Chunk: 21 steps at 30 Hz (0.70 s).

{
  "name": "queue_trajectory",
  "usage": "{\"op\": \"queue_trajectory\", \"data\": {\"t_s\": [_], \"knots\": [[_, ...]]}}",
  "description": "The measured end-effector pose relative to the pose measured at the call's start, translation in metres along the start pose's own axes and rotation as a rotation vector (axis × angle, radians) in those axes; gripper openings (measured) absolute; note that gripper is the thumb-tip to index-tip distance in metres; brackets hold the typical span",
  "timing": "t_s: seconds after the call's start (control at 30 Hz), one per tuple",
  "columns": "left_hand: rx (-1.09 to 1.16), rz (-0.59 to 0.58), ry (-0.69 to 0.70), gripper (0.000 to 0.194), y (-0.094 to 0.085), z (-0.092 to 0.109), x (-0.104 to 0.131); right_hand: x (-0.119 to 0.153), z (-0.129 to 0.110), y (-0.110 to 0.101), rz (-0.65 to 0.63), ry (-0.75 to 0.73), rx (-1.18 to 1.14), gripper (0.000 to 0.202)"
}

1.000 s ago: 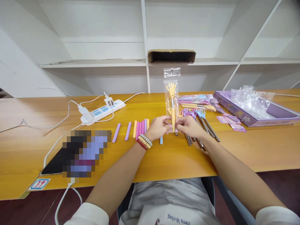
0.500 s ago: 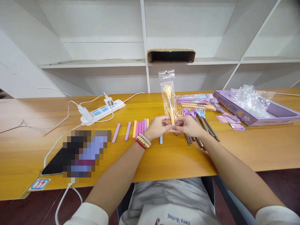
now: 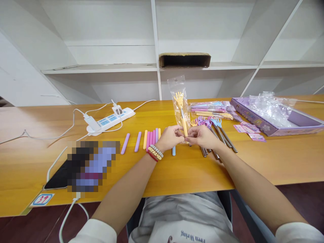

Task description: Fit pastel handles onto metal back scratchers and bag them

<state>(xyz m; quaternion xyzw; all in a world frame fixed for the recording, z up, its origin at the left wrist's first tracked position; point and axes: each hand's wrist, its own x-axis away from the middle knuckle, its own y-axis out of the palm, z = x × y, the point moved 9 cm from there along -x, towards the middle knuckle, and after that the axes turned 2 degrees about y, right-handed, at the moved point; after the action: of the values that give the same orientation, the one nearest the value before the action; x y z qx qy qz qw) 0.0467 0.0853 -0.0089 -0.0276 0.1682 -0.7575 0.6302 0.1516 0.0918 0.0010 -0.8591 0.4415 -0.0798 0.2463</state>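
Upright in a clear plastic bag [image 3: 176, 82] is a yellow back scratcher [image 3: 184, 125] with a hand-shaped head and a metal shaft. My left hand [image 3: 172, 137] pinches the bag's lower end from the left. My right hand [image 3: 201, 136] pinches the same end from the right, fingertips close to the other hand's. Behind and beside my right hand lie several loose scratcher rods [image 3: 225, 136] with yellow, purple and blue heads. Coloured handle tubes [image 3: 151, 137] lie left of my left hand, and a blue tube [image 3: 173, 151] sits just under it.
Bagged scratchers [image 3: 211, 110] lie behind the rods. A purple box [image 3: 298, 131] with clear bags stands at the right, beside pink cards [image 3: 249, 129]. At the left are a power strip [image 3: 110, 120], cables and a blurred-out device [image 3: 93, 165]. White shelves rise behind, holding a cardboard box [image 3: 184, 54].
The top of the bagged back scratcher has tipped slightly to the left. Both hands keep their pinch on the lower end, almost in the same place.
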Motion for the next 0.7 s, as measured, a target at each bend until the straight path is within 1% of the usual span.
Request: {"op": "queue_trajectory", "data": {"t_s": [0.07, 0.23, 0.3, 0.37, 0.43, 0.53, 0.63, 0.7], "knots": [[0.004, -0.007, 0.01, 0.037, 0.0, -0.001, 0.0, 0.0, -0.001, 0.0, -0.002, -0.001, 0.017, 0.018], [0.021, -0.014, 0.01, 0.038, -0.001, -0.001, -0.002, 0.001, -0.003, 0.001, -0.012, -0.012, 0.033, 0.017], [0.049, -0.022, 0.015, 0.034, 0.0, 0.002, -0.002, 0.001, -0.004, -0.001, 0.005, -0.019, 0.05, 0.018], [0.102, -0.01, 0.016, 0.025, -0.001, 0.005, -0.001, 0.001, -0.006, -0.004, 0.037, -0.045, 0.076, 0.017], [0.179, 0.031, 0.011, 0.017, -0.004, 0.008, 0.0, 0.002, -0.01, -0.004, 0.048, -0.08, 0.1, 0.016], [0.257, 0.082, 0.0, 0.018, -0.007, 0.011, 0.001, 0.003, -0.013, 0.002, 0.018, -0.099, 0.102, 0.016], [0.269, 0.139, 0.001, 0.019, -0.014, 0.011, 0.0, 0.002, -0.011, 0.004, -0.002, -0.084, 0.022, 0.026], [0.334, 0.225, -0.011, 0.021, -0.025, 0.008, -0.001, -0.001, -0.005, -0.005, 0.05, -0.064, -0.052, 0.035]]}}
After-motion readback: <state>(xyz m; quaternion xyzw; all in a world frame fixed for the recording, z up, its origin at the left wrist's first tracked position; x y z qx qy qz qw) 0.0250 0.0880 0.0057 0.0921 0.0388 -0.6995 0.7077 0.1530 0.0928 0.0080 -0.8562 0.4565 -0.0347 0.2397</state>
